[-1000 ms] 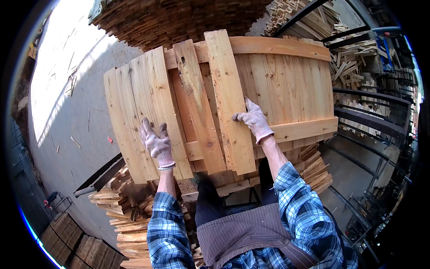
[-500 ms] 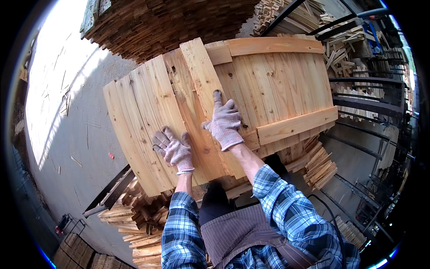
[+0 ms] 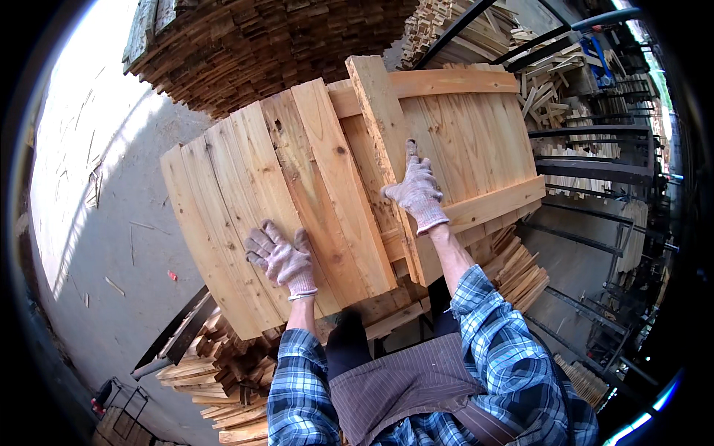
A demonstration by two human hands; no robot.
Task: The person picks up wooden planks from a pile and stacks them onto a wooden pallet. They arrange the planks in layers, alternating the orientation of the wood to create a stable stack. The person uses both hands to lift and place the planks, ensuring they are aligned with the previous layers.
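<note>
My left hand [image 3: 282, 262], in a pale grey work glove, lies open with its fingers spread on the row of light wooden boards [image 3: 245, 141]. My right hand [image 3: 418, 192], gloved the same way, grips a loose plank [image 3: 378, 104] across its width, the thumb at its left edge and the forefinger stretched along it. That plank is tilted, showing its thick left edge, and crosses two crosswise battens, the far one [image 3: 454, 82] and the near one [image 3: 491, 204]. Left of it lies a knotted board [image 3: 335, 163], with a gap between.
A tall stack of wood [image 3: 282, 44] stands beyond the boards. Below at left is a pile of split offcuts [image 3: 223, 372], and another bundle [image 3: 520, 271] sits at right. Black metal bars [image 3: 595, 171] line the right side. Scraps lie on the grey floor [image 3: 126, 223].
My right hand has moved right with the loose plank, which has tilted and uncovered the knotted board and a gap beside it. The left hand stays on about the same boards.
</note>
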